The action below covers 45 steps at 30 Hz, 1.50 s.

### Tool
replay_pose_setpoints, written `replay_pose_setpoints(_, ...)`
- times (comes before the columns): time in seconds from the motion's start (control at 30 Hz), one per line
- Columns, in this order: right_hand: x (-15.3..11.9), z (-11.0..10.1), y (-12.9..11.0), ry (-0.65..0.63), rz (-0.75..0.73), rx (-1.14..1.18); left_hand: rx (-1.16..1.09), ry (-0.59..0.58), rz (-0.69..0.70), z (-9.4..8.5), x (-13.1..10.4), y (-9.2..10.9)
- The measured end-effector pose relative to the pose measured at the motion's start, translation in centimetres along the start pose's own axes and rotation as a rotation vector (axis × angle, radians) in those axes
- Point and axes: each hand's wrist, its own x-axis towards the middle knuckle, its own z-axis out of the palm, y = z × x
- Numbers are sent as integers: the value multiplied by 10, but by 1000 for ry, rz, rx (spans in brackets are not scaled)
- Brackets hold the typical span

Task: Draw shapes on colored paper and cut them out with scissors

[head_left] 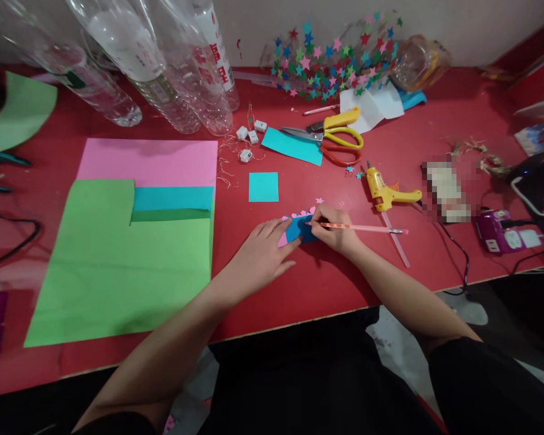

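My right hand [336,231] is closed around a pink pencil [367,228], its tip at a small blue piece of paper [298,230] on the table. Stretched out flat, my left hand [265,254] presses on the left part of that blue paper. Pink paper shows at the blue piece's left side and along its top edge, where the pink border looks cut into points. Just above my right hand lies a pink paper star [320,200]. A small turquoise paper square [263,187] rests a little above my left hand.
Large green [172,266] and pink sheets [149,160] lie left. Scissors [340,140] sit on a turquoise strip [285,145]; a yellow glue gun [385,192] is at right. Plastic bottles [158,90] and many paper stars [330,66] are along the back. A purple power socket [498,232] stands far right.
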Motion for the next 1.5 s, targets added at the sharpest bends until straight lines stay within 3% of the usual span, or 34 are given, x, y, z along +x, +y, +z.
replay_pose_setpoints(0.4, -2, 0, 0, -6, -30, -41, -25, -117, -24, -3, -7, 1)
replay_pose_setpoints(1.5, -4, 4, -3, -66, -100, -43, -22, -102, -30, -1, -5, 2)
